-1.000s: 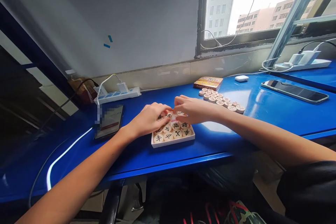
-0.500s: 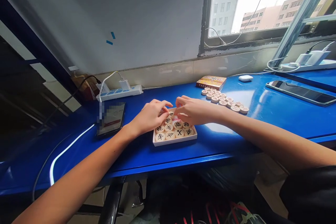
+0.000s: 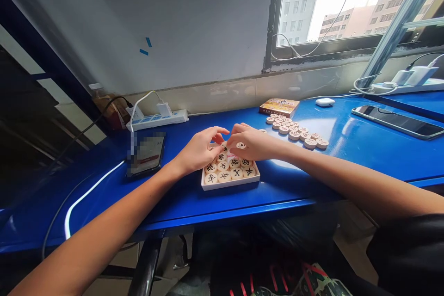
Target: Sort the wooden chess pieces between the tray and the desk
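Observation:
A shallow white box (image 3: 231,186) on the blue desk holds several round wooden Chinese chess pieces (image 3: 237,174) with black characters. Over its far left part reaches my left hand (image 3: 201,149), its thumb and fingers curved and apart, with the thumb near the pieces. My right hand (image 3: 255,142) bends over the far right part, fingers closed together; what they pinch, if anything, is hidden. Below its palm one piece (image 3: 241,145) shows. A reddish patch of the box's bottom shows in a gap between the pieces. Both hands cover the box's far side.
Pieces with red characters (image 3: 294,135) lie grouped on the desk at the right, before a printed cardboard box (image 3: 279,107). A phone (image 3: 398,121) and a white earbud case (image 3: 325,101) lie beyond. At the left are another phone (image 3: 147,153) and a power strip (image 3: 159,120).
My right hand has shifted slightly left and up, closer to my left hand. A piece under its palm and part of one behind it now show. My left hand has barely moved.

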### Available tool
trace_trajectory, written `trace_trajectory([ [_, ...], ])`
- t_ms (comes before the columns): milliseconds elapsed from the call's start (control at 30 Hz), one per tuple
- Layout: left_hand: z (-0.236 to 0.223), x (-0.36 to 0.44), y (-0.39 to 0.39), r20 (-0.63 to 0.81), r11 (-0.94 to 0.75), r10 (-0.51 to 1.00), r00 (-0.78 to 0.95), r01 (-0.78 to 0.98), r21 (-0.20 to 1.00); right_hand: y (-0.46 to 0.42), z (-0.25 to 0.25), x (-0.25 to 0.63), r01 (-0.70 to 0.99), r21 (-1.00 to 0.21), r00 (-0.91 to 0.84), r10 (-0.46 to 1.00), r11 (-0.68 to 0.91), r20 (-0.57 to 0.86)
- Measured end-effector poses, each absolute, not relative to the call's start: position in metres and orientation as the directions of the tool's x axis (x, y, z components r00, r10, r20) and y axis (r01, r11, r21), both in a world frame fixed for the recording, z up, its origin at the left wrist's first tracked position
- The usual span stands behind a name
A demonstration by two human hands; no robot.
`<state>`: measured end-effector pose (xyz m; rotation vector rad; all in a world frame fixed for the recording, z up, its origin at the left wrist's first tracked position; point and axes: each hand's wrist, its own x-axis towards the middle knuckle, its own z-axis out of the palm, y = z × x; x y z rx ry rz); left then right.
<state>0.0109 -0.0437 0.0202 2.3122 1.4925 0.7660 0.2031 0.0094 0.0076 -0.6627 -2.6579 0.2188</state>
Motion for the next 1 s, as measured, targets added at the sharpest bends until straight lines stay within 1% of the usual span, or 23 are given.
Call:
trace_trajectory([
  [67,0.019,0.012,-0.044,0.336,-0.459,0.884,0.326,0.745,0.484,0.013,0.003,0.199,0.431,-0.285,-0.771,0.514,0.856,0.377],
  [133,0.016,0.012,-0.043,0.367,-0.493,0.865,0.343,0.721,0.487,0.016,0.001,0.196,0.422,-0.296,-0.770,0.511,0.857,0.382],
  [233,0.014,0.013,-0.043,0.364,-0.540,0.840,0.402,0.676,0.501,0.016,0.002,0.194,0.405,-0.275,-0.804,0.483,0.872,0.346],
  [333,0.015,0.012,-0.043,0.353,-0.559,0.829,0.434,0.659,0.502,0.016,0.004,0.192,0.433,-0.230,-0.813,0.488,0.872,0.317],
  [400,0.019,0.011,-0.044,0.377,-0.579,0.813,0.443,0.680,0.450,0.018,0.004,0.192,0.454,-0.224,-0.793,0.506,0.862,0.339],
  [467,0.026,0.008,-0.045,0.392,-0.608,0.785,0.480,0.719,0.336,0.019,0.004,0.192,0.473,-0.257,-0.757,0.538,0.843,0.371],
  [533,0.034,0.006,-0.049,0.332,-0.639,0.758,0.562,0.743,0.200,0.020,0.004,0.193,0.481,-0.288,-0.743,0.560,0.828,0.367],
  [600,0.041,0.005,-0.055,0.216,-0.667,0.741,0.636,0.733,0.130,0.019,0.005,0.193,0.486,-0.286,-0.758,0.562,0.825,0.332],
  [700,0.049,0.008,-0.065,0.038,-0.693,0.719,0.694,0.712,0.113,0.018,0.007,0.192,0.496,-0.266,-0.771,0.560,0.826,0.303],
  [800,0.054,0.011,-0.072,-0.069,-0.687,0.713,0.698,0.715,0.132,0.017,0.008,0.190,0.506,-0.263,-0.767,0.568,0.821,0.297],
  [900,0.055,0.012,-0.075,-0.091,-0.654,0.739,0.668,0.743,0.141,0.018,0.008,0.188,0.501,-0.248,-0.785,0.557,0.829,0.273],
  [1000,0.054,0.013,-0.075,-0.069,-0.651,0.749,0.659,0.751,0.112,0.019,0.008,0.187,0.513,-0.240,-0.784,0.563,0.824,0.260],
])
